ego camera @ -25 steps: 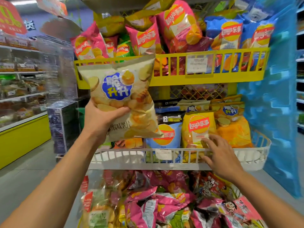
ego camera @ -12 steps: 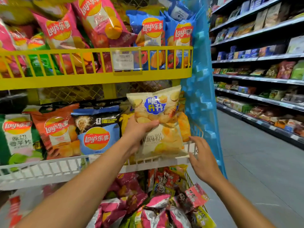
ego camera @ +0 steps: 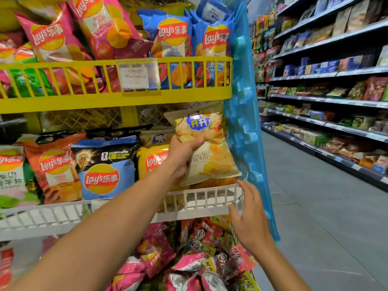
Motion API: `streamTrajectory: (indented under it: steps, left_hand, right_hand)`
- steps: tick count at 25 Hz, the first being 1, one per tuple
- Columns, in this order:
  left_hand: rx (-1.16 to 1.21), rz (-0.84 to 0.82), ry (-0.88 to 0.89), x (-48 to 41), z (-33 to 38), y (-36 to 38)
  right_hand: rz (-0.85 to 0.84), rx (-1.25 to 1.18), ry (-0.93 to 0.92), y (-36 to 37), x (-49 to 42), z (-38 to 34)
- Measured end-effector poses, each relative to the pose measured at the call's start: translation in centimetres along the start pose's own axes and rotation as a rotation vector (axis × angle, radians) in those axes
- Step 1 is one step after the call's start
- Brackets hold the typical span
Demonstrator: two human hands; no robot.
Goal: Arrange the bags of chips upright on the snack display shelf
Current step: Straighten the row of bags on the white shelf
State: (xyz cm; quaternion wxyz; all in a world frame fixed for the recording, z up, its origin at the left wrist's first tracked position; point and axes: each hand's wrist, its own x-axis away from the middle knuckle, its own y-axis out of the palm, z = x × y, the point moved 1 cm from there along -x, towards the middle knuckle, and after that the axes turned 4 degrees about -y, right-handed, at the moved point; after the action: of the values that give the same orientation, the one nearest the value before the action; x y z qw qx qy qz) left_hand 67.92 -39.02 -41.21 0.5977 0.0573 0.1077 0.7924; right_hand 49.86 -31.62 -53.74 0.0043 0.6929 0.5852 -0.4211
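The left hand (ego camera: 182,153) gripped the cream bag (ego camera: 206,148) by its left edge, holding it above the right end of the white shelf (ego camera: 197,201), its bottom corner just over the rail. The bag stood nearly upright, long axis vertical and leaning slightly left at the top, face outward. The right hand (ego camera: 249,219) hovered spread and empty just below and to the right, nearer the slot. Whether the bag touched the orange packs behind was unclear.

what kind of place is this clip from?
Most likely a supermarket snack aisle: a yellow slatted basket shelf packed with blue Lay's chip bags, a clear price-tag holder on it, and long stocked shelving along a grey-floored aisle.
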Motion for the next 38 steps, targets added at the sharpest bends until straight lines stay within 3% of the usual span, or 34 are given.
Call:
streamTrajectory:
  steps: [2,9,15,18,21,23,27,30,33,38]
  left_hand:
    - [-0.062,-0.003,-0.019,-0.7,-1.6,0.5]
    - [-0.696,0.109,-0.053,-0.2,-4.5,-0.4]
    - [-0.802,0.067,0.394,3.6,-1.3,-3.9]
    - [-1.026,0.155,0.698,5.4,-1.2,-8.2]
    - [-1.277,0.195,0.825,6.4,-2.8,-12.2]
    - [-1.410,0.119,0.807,7.2,-4.3,-13.4]
    - [-1.608,-0.006,0.570,7.5,-6.2,-13.7]
    - [-1.626,-0.009,0.562,7.4,-6.0,-13.5]
    - [-1.623,-0.037,0.558,7.5,-5.5,-13.4]
    - [-1.671,-0.097,0.547,7.6,-5.5,-13.4]
  right_hand:
    - [0.004,0.009,-0.003,-0.2,0.4,0.4]
    - [-0.013,0.011,0.006,-0.6,0.6,0.7]
    - [-0.038,-0.034,-0.067,0.5,-2.1,-2.8]
    - [-0.091,-0.097,-0.102,2.3,-4.5,-5.5]
    - [-0.206,-0.227,0.015,5.1,-7.5,-8.8]
    - [-0.248,-0.202,0.096,7.5,-10.0,-10.3]
    - [-0.213,-0.081,0.270,10.0,-13.9,-11.1]
    - [-0.241,-0.232,0.369,10.4,-14.9,-10.7]
    - [-0.223,-0.373,0.330,10.6,-14.6,-10.6]
    - [-0.095,-0.286,0.220,11.4,-14.2,-10.7]
